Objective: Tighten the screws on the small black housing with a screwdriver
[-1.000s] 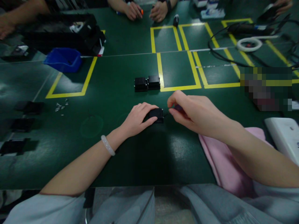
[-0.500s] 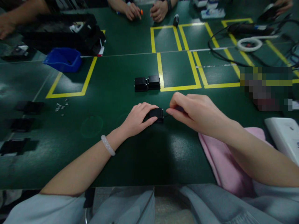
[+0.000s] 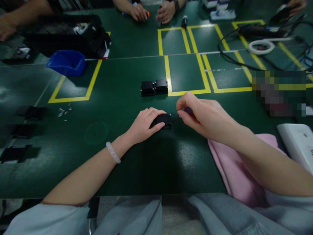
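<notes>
Left hand: grips a small black plastic block on the middle of the green worktop, toward the near edge.
Right hand: pinches a thin dark tool, tip at the block's right side.
Near-right edge: pink cloth under the right forearm.

The worktop is covered in dark green and marked with yellow taped rectangles. The block under the left hand is black, as are the two blocks at the centre of the frame. A thin dark piece is pinched in the right hand. A blue bin is seen at upper left, a pink cloth at lower right, a white casing at the right edge. A pale white bracelet is worn on the left wrist. Black cables and a white ring are found at upper right. Grey sleeves are shown along the bottom.
</notes>
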The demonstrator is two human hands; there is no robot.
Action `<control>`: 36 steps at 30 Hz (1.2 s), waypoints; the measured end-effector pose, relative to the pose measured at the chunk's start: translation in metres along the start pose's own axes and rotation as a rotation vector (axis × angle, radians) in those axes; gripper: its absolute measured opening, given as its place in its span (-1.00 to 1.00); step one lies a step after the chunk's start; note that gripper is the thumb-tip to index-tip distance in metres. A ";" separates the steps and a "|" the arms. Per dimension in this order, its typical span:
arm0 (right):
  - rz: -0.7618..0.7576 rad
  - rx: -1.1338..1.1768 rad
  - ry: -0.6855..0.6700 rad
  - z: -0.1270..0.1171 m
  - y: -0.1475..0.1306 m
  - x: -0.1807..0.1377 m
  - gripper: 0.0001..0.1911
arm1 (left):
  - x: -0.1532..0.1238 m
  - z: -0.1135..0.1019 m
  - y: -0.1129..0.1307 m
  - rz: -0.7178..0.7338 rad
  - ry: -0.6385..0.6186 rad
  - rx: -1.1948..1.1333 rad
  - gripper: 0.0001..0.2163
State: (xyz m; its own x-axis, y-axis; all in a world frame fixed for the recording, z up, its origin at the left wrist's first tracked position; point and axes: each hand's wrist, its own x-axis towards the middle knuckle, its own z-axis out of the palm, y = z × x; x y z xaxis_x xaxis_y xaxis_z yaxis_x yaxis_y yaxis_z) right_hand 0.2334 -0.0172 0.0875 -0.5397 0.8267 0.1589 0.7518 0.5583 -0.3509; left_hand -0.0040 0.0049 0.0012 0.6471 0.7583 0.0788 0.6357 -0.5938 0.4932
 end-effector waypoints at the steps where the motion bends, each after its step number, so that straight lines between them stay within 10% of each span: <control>1: -0.006 0.014 0.002 0.000 0.000 0.000 -0.85 | 0.000 0.000 0.000 -0.003 -0.003 0.002 -0.62; 36: 0.001 0.046 -0.034 -0.001 0.000 0.001 -0.90 | 0.000 -0.002 0.003 -0.021 -0.036 -0.023 -0.59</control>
State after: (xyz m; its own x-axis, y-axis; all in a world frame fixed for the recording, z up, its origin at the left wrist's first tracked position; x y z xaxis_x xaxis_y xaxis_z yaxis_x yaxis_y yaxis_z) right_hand 0.2331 -0.0166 0.0881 -0.5523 0.8238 0.1277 0.7345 0.5533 -0.3928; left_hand -0.0028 0.0037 0.0048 0.6491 0.7598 0.0372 0.6397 -0.5716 0.5138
